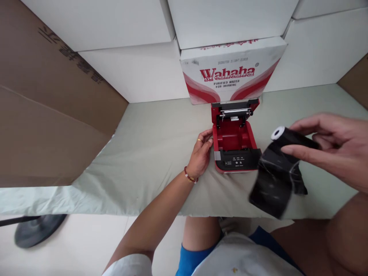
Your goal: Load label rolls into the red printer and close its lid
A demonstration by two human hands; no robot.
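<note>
A red and black receipt printer [236,163] sits on the cloth with its lid [235,109] raised, and its red paper bay shows nothing inside. My left hand [201,153] grips the printer's left side, thumb and fingers against the wall. Off to the printer's right, my right hand [324,147] pinches a paper roll [278,133] above the cloth. The roll has a white end with a dark core hole and a black outer layer. From it hangs a loose, creased black sheet [271,188], slightly blurred, overlapping the printer's front right corner in view.
A pale green cloth [149,153] covers the table. Behind the printer leans a white and red Wahaha water carton [230,73], backed by stacked white boxes [129,73]. At left stands a large brown cardboard box [57,115]. A round black base [38,232] rests on the floor.
</note>
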